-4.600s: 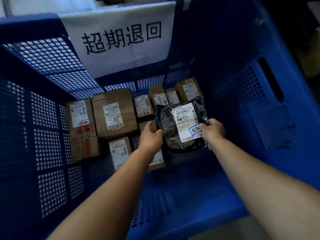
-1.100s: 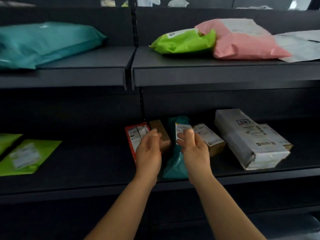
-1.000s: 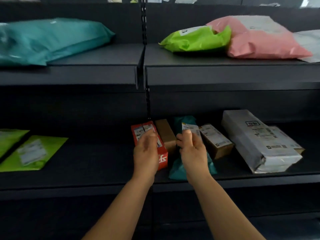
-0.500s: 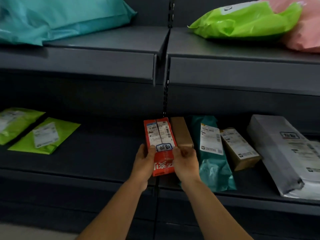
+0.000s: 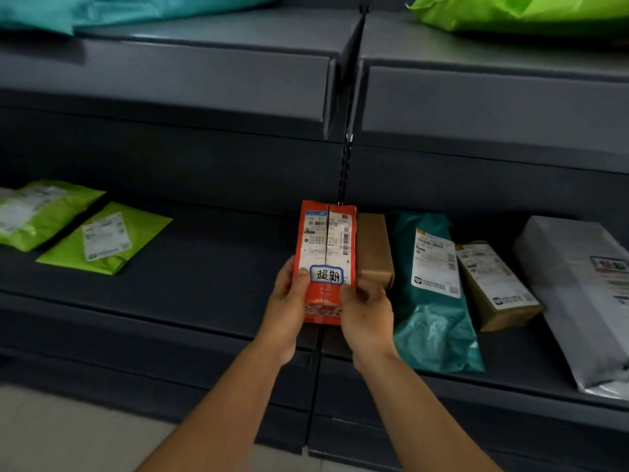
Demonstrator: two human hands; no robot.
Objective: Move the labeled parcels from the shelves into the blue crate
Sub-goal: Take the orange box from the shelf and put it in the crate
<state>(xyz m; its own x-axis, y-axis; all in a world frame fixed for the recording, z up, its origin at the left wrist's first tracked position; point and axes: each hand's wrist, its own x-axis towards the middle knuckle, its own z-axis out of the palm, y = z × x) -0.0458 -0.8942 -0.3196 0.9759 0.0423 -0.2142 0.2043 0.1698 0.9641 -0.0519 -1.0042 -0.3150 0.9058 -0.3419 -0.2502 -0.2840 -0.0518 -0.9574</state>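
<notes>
I have both hands on the red parcel (image 5: 326, 257): the left hand (image 5: 284, 315) grips its lower left edge and the right hand (image 5: 367, 318) its lower right, thumbs pressed on the front face just beside the blue-bordered handwritten sticker (image 5: 327, 275). The parcel is held upright over the front lip of the lower shelf (image 5: 204, 267), at the seam between two shelf bays; I cannot tell whether its far end touches the shelf.

The blue crate is nowhere in view, so I cannot say how many parcels are in it. I judge this one to be mid-transfer: gripped, not yet delivered.

Plenty is left on the shelves. Just to the right of the red parcel lies a brown cardboard box (image 5: 374, 247), then a teal mailer bag (image 5: 432, 301) with a white label, a second small carton (image 5: 493, 287), and a grey wrapped package (image 5: 585, 301). To the left, well apart, two green mailers (image 5: 105, 238) lie flat. On the upper shelf (image 5: 204, 73), a teal bag (image 5: 102, 8) and a green bag (image 5: 527, 11) show at the top edge. Whether each carries the same sticker I cannot tell, so the remaining count is uncertain.
</notes>
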